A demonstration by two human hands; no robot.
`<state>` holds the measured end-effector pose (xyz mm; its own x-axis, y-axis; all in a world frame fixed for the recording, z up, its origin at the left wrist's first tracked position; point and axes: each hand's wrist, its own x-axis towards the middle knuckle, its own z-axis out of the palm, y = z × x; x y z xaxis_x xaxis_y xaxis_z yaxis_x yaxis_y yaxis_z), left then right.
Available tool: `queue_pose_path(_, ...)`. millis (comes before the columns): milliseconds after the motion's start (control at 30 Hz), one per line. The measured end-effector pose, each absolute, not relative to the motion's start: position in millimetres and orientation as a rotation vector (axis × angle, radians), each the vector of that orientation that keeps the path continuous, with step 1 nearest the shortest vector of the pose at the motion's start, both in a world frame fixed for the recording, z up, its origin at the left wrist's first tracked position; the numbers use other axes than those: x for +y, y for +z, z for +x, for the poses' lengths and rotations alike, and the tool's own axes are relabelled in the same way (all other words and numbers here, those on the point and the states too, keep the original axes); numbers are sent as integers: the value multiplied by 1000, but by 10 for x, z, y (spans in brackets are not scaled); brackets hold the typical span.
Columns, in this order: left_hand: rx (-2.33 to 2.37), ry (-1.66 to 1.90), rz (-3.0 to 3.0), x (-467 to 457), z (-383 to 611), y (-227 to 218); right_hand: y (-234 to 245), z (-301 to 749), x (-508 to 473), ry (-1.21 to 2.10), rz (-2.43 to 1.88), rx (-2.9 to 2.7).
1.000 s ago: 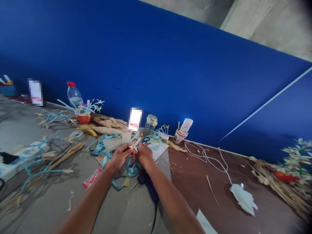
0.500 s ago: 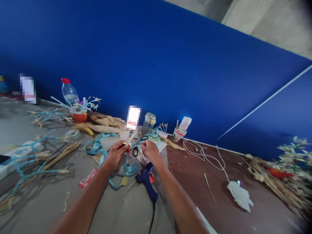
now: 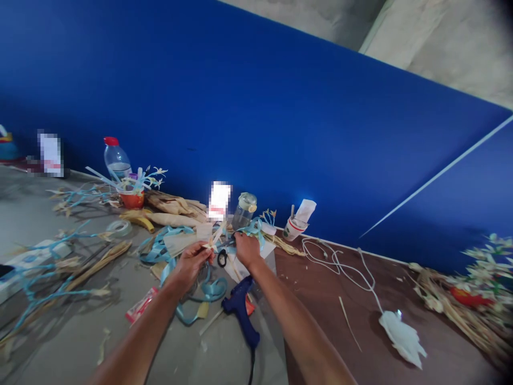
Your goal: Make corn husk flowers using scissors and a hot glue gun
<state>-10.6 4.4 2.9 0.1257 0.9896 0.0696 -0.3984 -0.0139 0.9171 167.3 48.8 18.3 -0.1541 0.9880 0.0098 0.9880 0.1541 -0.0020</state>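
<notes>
My left hand (image 3: 194, 260) pinches a small pale flower (image 3: 211, 243) of husk-like petals, holding it above the table. Just right of it, my right hand (image 3: 246, 248) has its fingers closed at a pair of scissors (image 3: 222, 259); one dark handle loop shows and the other is covered by the fingers. Light-blue ribbon (image 3: 214, 289) lies curled beneath and around both hands. A dark blue glue gun (image 3: 242, 313) lies nearer to me, between my forearms, with its cord running toward me.
Behind my hands stand a lit phone (image 3: 219, 200) and a glass jar (image 3: 244, 211). Dried husks (image 3: 176, 206), a tape roll (image 3: 119, 229) and a red cup (image 3: 131, 199) of blue-stemmed flowers sit left. At right are a white cup (image 3: 294, 229), a white cable (image 3: 340, 262) and a husk bundle (image 3: 452, 299).
My right hand has moved onto the scissors' far handle and closed there. The left hand still pinches the flower. The whole view has shifted slightly.
</notes>
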Motion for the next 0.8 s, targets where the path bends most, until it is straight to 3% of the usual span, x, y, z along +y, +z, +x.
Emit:
queue_pose_path(600, 828, 1291, 973, 46, -86, -54, 190, 1817, 664, -223, -1825, -2459)
queue_pose_path(800, 817, 1318, 916, 54, -86, -81, 324, 1966, 592, -110, -1753, -2273)
